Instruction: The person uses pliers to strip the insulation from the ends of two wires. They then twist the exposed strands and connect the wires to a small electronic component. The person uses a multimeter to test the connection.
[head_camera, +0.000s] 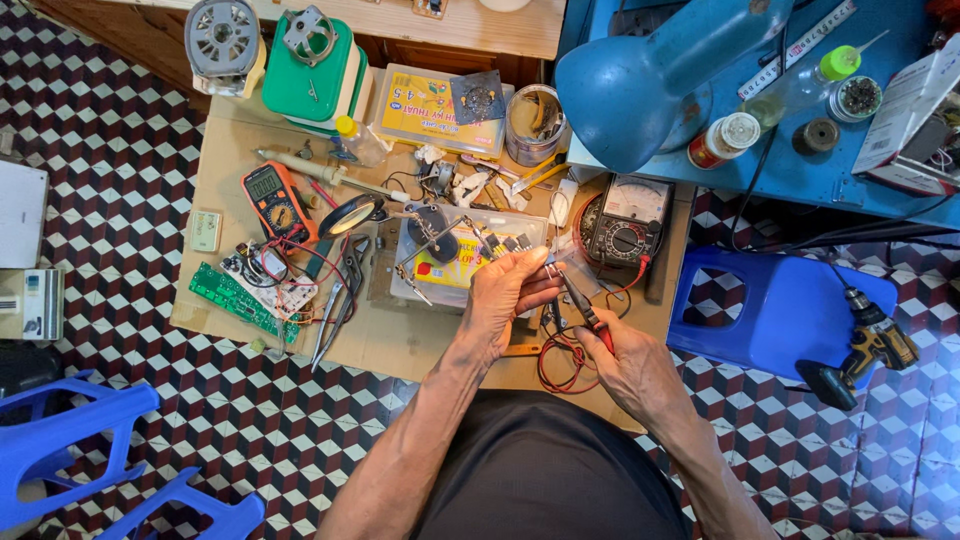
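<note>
— while the left hand (507, 290) sits near the middle of the frame, what it pinches is hard to make out, isn't it?

— yes. its fingertips are closed together on a small component (549, 270), pale and tiny, just above the right hand (632, 368). its kind cannot be told.

— and the right hand?

— its fingers are wrapped around the red handles of small pliers (583, 312). the long axis of the pliers runs from lower right to upper left, and the dark tip points up toward the component. whether the tip touches it cannot be told.

— what is cut off?

— the person's forearms run out at the bottom edge. a blue lamp (650, 80) at upper right covers part of the blue table (820, 175) behind it.

— containers?

— a clear plastic box (470, 262) lies just behind the left hand, with a yellow sheet inside and small dark parts on top; the hand hides its right end. a round tin (533, 125) at upper centre holds tools, blurred together. a small jar (857, 97) at upper right holds dark bits, too small to name.

— anything else near the hands?

— an analog meter (628, 225) right of the box, an orange multimeter (277, 200) and a green circuit board (240, 300) to the left, all on the cardboard sheet (380, 340).
</note>
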